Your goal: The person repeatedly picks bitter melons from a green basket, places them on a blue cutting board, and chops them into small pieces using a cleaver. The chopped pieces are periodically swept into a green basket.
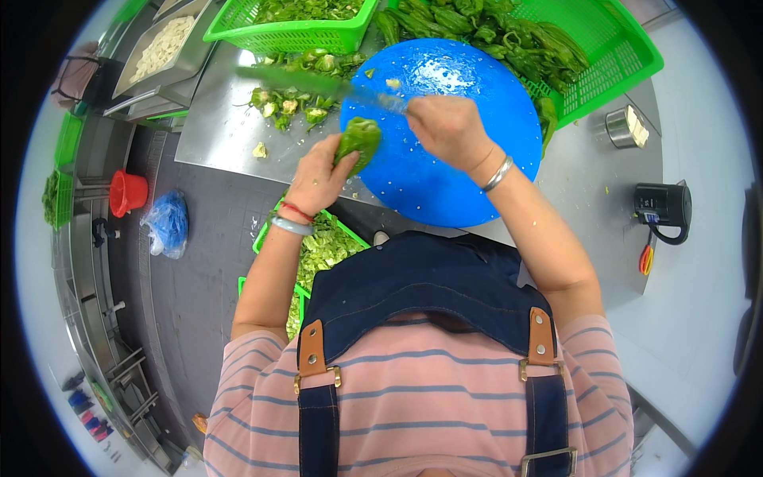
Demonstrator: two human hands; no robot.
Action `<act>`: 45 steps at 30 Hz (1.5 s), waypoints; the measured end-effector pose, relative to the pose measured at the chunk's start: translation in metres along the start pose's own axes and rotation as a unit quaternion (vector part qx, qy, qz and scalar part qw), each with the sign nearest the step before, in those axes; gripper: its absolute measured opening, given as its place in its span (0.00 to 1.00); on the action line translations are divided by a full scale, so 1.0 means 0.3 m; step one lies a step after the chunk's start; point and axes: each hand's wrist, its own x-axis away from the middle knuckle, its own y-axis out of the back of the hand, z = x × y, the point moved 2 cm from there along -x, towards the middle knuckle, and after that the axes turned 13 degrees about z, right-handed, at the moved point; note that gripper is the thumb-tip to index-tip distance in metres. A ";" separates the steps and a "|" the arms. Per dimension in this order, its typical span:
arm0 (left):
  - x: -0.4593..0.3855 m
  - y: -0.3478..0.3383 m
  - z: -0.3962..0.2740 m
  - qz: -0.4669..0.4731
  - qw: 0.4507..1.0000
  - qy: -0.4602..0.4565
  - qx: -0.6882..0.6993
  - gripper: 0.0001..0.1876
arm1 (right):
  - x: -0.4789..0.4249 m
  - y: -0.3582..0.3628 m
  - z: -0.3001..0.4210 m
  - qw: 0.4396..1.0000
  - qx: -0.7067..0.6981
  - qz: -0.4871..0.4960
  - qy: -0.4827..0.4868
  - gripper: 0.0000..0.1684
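My left hand [319,176] grips a green pepper [361,142] at the left edge of a round blue cutting board [441,179]. In my right hand [450,128] is a knife [310,85], held above the board. Its blade points left and is blurred. Cut pepper tops [290,107] lie on the steel table beyond my left hand, partly behind the blade. Small pale seeds and bits dot the wet board. Whole green peppers [453,21] fill part of a green plastic basket [617,68] behind the board.
Another green basket [292,39] with cut peppers stands at the back left. Below my left arm, a floor-level green crate [351,234] contains chopped greens. A steel cup [623,128], black jug [661,206] and scissors [646,259] are at right. A red bucket [127,192] stands left.
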 end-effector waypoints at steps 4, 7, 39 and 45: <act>0.070 0.136 0.206 -0.022 0.949 0.227 -0.218 0.18 | -0.047 0.030 -0.040 0.986 -0.104 -0.030 -0.128 0.07; 0.024 0.185 0.185 0.032 0.969 0.245 -0.017 0.22 | 0.013 0.063 -0.029 0.960 -0.150 -0.082 -0.223 0.06; -0.542 -0.348 -0.117 0.034 0.997 0.063 0.018 0.25 | 0.394 0.204 0.022 0.743 -0.349 0.026 -0.570 0.11; -0.505 -0.396 -0.141 -0.040 0.996 0.067 0.037 0.23 | 0.269 0.234 0.059 0.756 -0.315 0.109 -0.564 0.13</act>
